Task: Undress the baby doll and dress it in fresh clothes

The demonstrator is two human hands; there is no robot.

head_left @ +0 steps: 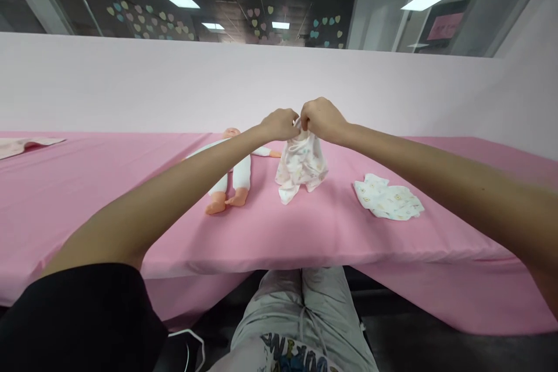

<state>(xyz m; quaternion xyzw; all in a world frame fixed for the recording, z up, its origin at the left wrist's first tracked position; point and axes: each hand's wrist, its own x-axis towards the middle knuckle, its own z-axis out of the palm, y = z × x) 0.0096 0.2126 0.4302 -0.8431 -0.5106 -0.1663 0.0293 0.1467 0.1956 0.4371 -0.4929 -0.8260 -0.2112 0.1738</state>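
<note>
Both my hands are raised above the pink table (87, 197) and pinch the top edge of a small white printed baby garment (300, 165). My left hand (281, 124) and my right hand (320, 118) are closed on it side by side, almost touching. The garment hangs down with its lower end resting on the table. A baby doll (231, 177) in white clothes lies on its back just left of the garment, partly hidden behind my left forearm.
A second folded white printed cloth (387, 199) lies on the table to the right. A pale pink cloth (21, 145) lies at the far left edge. A pink wall panel rises behind the table. My legs show below the table's front edge.
</note>
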